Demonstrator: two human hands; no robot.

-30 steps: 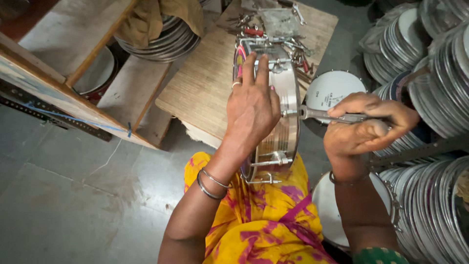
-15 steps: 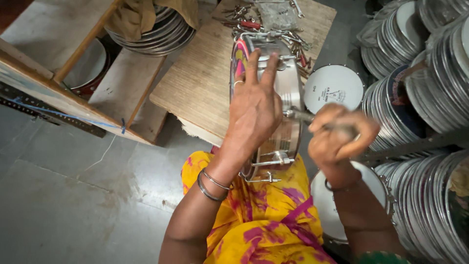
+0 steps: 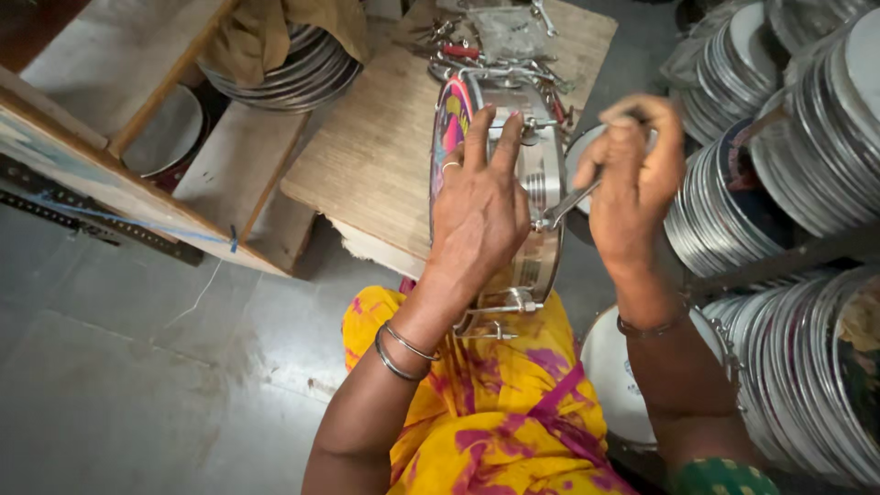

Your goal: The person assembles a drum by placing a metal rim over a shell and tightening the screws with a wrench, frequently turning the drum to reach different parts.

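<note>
— Standing on edge on her lap, against the wooden board (image 3: 367, 156): a shiny metal drum (image 3: 541, 183), bright patterned head.

— Grip?

— Left hand (image 3: 477, 206) pressed flat on it; right hand (image 3: 632, 179) clenched around a metal key (image 3: 568, 203).

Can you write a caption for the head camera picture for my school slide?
Left hand steadies a shiny metal drum on edge over a wooden board, while the right hand works a metal tool against it.

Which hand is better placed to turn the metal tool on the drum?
Right. The right hand already grips the metal tool, whose tip meets the drum shell. The left hand lies flat on the drum, steadying it.
</note>
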